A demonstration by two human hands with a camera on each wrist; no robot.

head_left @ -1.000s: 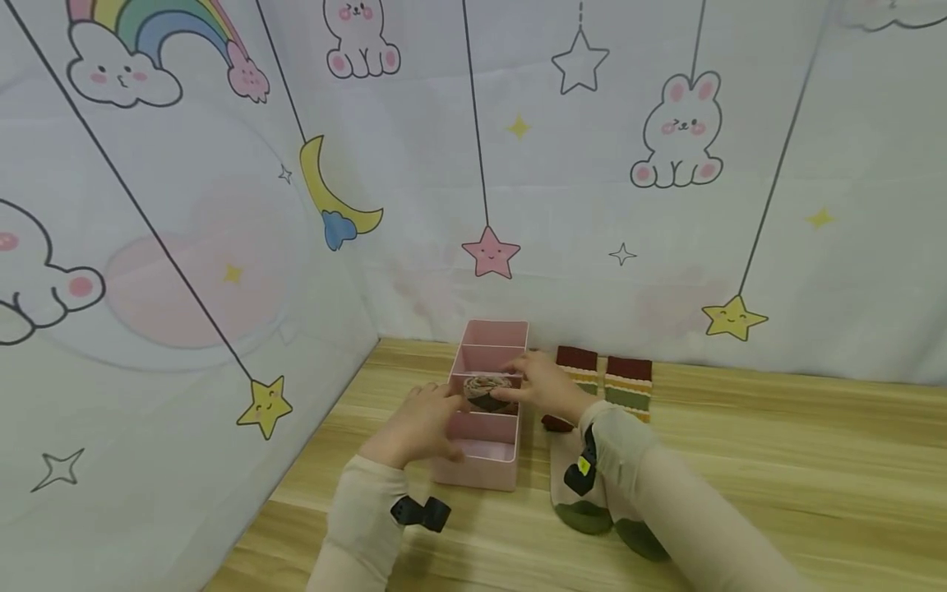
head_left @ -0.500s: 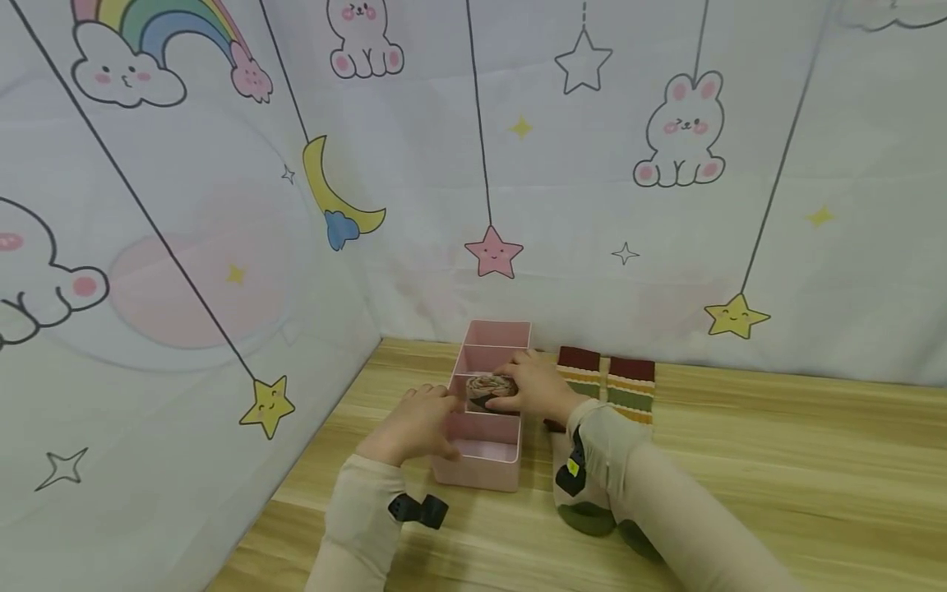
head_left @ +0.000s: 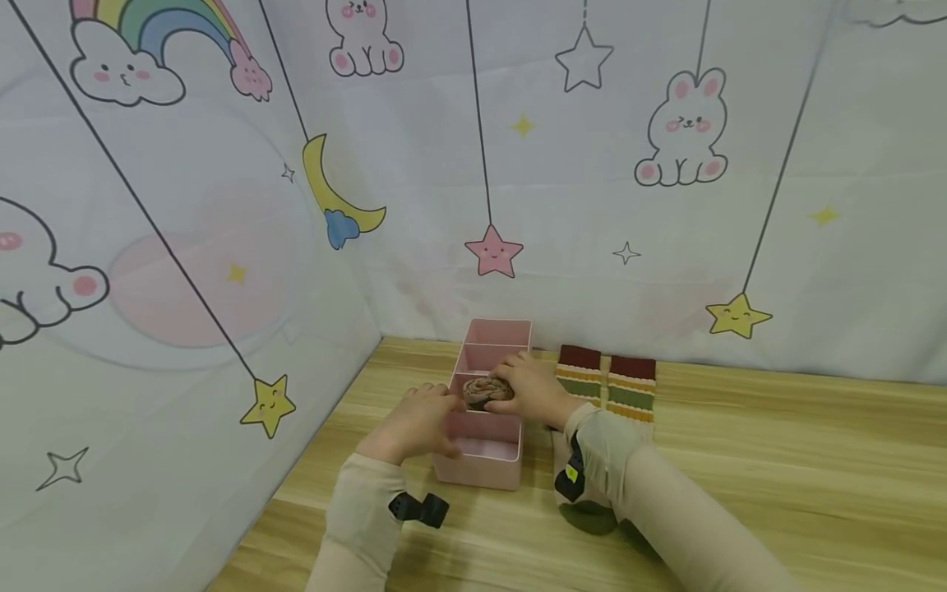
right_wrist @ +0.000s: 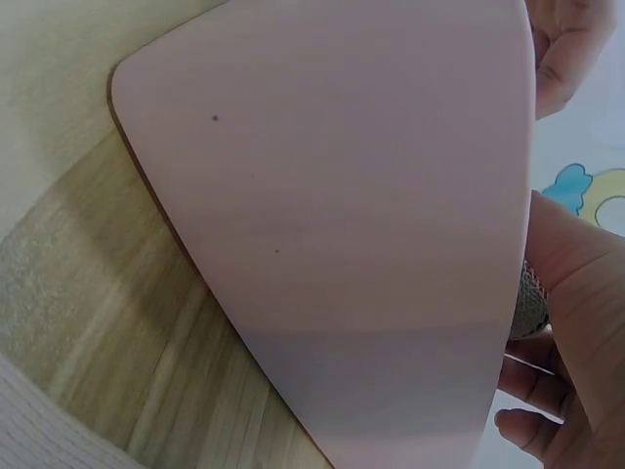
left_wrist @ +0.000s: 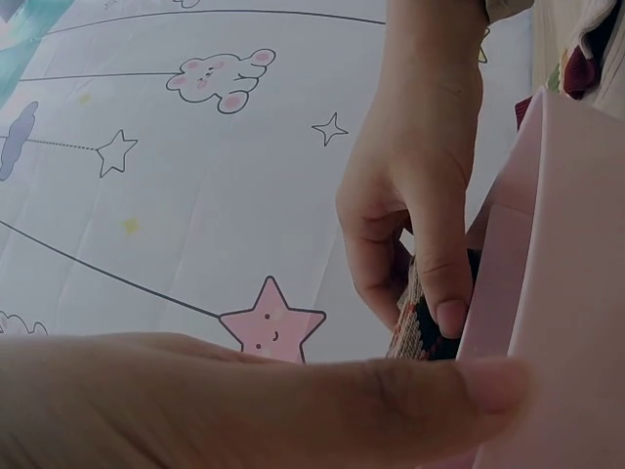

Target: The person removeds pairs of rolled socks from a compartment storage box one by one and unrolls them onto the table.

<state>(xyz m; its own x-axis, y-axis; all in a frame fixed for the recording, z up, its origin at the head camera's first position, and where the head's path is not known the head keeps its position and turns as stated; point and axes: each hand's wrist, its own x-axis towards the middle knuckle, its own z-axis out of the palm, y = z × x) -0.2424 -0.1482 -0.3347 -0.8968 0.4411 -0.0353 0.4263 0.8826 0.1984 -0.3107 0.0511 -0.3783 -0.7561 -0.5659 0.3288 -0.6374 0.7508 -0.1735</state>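
Right hand (head_left: 534, 390) shifted left, fabric roll (head_left: 482, 393) gripped inside curled fingers (head_left: 514, 366); left hand (head_left: 418, 419) relaxed.

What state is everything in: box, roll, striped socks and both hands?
Box: upright, open-topped.
Roll: coiled, held.
Striped socks: laid out flat, partly hidden.
Left hand: at the box's left rim, thumb apart from fingers.
Right hand: gripping the roll.
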